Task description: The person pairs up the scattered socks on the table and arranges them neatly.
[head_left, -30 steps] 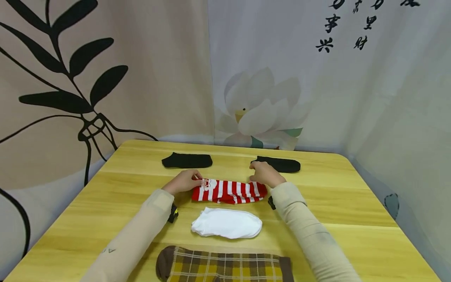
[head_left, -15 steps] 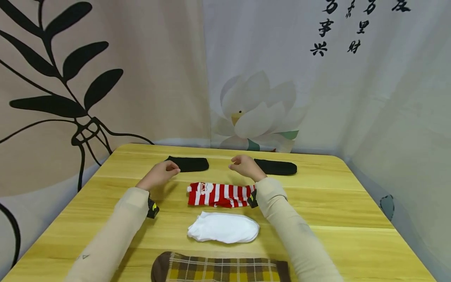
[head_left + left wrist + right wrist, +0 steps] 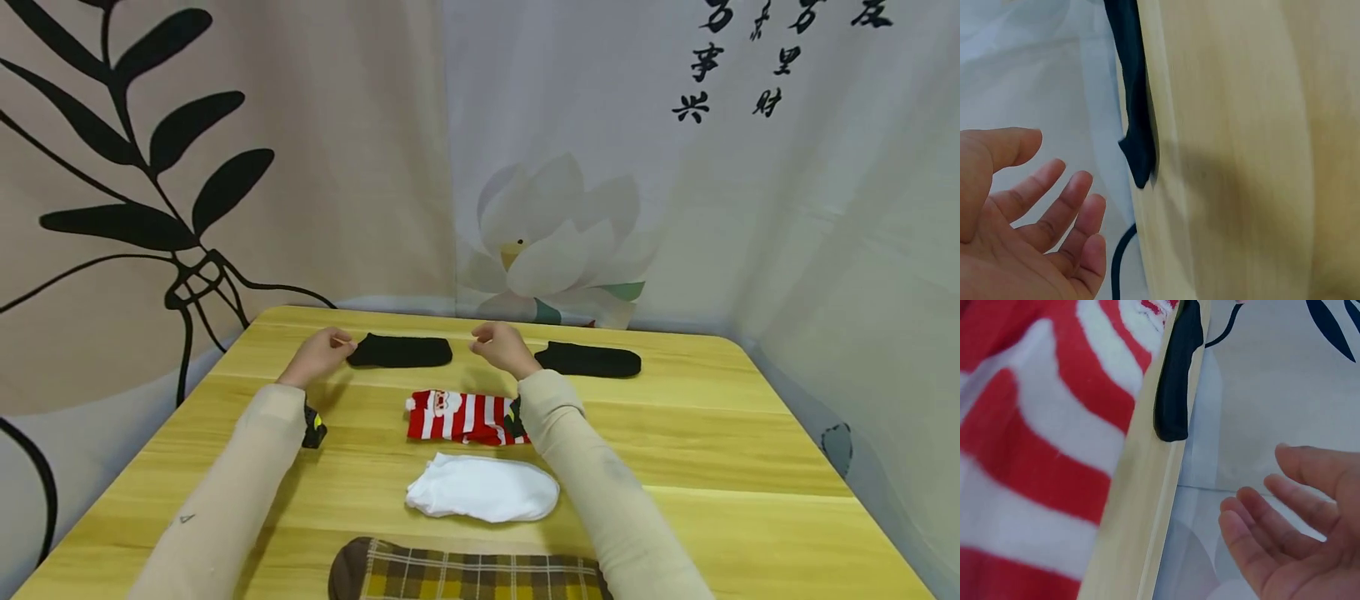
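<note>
My left hand [image 3: 317, 357] is beside the cuff end of the left black ankle sock [image 3: 401, 352]. In the left wrist view its fingers are relaxed and spread apart, with nothing between them and the black sock [image 3: 1138, 119] beyond the fingertips. My right hand [image 3: 504, 346] hovers between that sock's toe and the right black ankle sock [image 3: 588, 359], its fingers loosely bent around nothing. A red-and-white striped sock [image 3: 465, 417] with a Santa face lies flat nearer the body, its right end hidden behind the right wrist.
A white sock [image 3: 483, 487] lies in front of the striped one. Closest to the body is a brown-and-yellow plaid sock [image 3: 480, 575], cut off by the frame and partly covered by the right sleeve. A printed curtain [image 3: 360, 167] hangs behind the wooden table [image 3: 712, 433].
Both hands have left the striped sock and moved toward the back and left. My left hand now stands at the left black sock's cuff, the right between the black socks.
</note>
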{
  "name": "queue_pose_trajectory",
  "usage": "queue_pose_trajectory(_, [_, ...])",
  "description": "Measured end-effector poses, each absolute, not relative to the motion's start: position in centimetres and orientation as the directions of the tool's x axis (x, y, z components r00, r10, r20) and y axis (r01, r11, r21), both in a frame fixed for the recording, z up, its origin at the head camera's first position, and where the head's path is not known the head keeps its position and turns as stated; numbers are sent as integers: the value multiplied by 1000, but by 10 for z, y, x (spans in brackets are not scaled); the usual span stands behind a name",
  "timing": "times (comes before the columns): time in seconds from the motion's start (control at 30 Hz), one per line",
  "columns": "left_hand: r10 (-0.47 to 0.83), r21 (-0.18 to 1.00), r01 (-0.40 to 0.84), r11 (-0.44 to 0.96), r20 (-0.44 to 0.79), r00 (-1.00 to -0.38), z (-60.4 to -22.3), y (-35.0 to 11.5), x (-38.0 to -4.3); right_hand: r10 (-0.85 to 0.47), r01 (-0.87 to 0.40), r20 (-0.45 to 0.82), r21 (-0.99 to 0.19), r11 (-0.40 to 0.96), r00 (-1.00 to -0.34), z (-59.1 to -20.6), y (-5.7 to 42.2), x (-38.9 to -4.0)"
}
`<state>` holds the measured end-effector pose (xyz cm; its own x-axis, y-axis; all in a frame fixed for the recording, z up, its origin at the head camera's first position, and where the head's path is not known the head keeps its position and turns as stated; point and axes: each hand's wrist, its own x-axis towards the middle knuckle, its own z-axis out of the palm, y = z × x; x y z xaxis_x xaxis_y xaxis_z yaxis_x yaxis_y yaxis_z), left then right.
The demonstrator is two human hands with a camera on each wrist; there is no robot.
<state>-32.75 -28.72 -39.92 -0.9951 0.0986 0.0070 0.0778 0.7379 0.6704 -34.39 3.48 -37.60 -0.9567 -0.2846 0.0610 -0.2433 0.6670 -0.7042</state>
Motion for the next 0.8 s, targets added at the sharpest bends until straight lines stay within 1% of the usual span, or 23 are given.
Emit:
queue_pose_trajectory(0.2, [66,659,81,748,48,-997,-400,-296,-339,-317,-260,47,-692,674,-947,-374,23,-349])
queue_pose_trajectory(0.5, [16,655,32,755,31,-999,-411,-306,-352,-322,-231,-8,-678,698,-947,-389,2,-363])
queue_pose_trajectory(0.67, [4,640,-3,768,-9,-1000,-412,-305,-356,-388,-289,-51,-579,762,-920,-397,-13,-367])
queue_pose_trajectory(0.8, [20,612,9,791,-12,-1000,-413,-307,-361,-426,-319,-99,-518,794,-899,-399,-24,-366])
